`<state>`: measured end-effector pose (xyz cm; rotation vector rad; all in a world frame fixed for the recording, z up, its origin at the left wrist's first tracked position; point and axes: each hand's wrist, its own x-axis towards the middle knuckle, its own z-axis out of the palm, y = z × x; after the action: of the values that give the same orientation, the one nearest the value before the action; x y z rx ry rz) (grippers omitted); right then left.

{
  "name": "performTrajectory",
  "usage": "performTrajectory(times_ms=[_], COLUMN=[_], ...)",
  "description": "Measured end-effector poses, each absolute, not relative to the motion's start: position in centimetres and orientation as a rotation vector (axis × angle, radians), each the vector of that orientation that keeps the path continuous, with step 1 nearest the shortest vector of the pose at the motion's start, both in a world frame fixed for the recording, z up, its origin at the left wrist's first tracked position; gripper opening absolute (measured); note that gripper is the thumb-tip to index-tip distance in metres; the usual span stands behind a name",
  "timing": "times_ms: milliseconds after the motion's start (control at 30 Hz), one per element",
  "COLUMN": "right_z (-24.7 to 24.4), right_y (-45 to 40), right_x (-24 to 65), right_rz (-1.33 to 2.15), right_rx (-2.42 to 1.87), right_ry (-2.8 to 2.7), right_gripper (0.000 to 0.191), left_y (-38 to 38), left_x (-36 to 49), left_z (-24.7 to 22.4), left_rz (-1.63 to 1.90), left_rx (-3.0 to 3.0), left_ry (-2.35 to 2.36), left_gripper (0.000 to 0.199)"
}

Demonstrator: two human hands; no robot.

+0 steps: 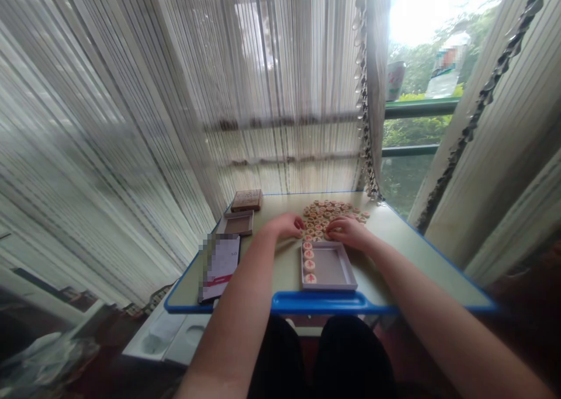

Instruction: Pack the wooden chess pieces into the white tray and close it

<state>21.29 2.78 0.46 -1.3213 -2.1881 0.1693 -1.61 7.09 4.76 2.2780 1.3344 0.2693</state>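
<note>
Many round wooden Chinese chess pieces (324, 212) lie in a loose pile toward the far side of the table. My left hand (289, 226) rests at the pile's left edge, fingers curved and thumb apart from them. On the right, my right hand (348, 232) reaches over the near part of the pile, its fingers stretched out and touching pieces. Nothing shows plainly held in either hand. Nearer to me sits a shallow white box (352, 275). Several pieces with red characters (309, 265) stand in one column along its left wall; the rest of its floor is bare.
At the left of the table (421, 270) are a brown patterned box (246, 200), another shallow box (239, 214) and a dark-edged phone or tablet (223, 262). A blue handle rail (319, 301) runs along the front edge. String curtains (280, 83) hang behind.
</note>
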Motion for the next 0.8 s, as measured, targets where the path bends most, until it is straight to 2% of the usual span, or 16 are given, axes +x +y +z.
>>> performTrajectory(times_ms=[133, 433, 600, 800], right_z=[0.3, -0.3, -0.3, -0.4], right_y=[3.1, 4.1, 4.1, 4.4], right_x=[21.3, 21.4, 21.8, 22.8], right_rz=[0.155, 0.056, 0.003, -0.073], right_rx=[-1.304, -1.308, -1.374, -1.689], right_ry=[-2.202, -2.188, -2.127, -1.957], right_gripper=[0.018, 0.020, 0.021, 0.032], left_y=[7.1, 7.4, 7.7, 8.4], left_x=[-1.9, -1.1, -1.3, -2.4], left_z=[4.3, 3.6, 3.8, 3.8], left_rz=[0.152, 0.297, 0.425, 0.484], left_rx=[2.326, 2.426, 2.387, 2.234], left_ry=[1.320, 1.453, 1.582, 1.771], left_gripper=[0.023, 0.015, 0.020, 0.041])
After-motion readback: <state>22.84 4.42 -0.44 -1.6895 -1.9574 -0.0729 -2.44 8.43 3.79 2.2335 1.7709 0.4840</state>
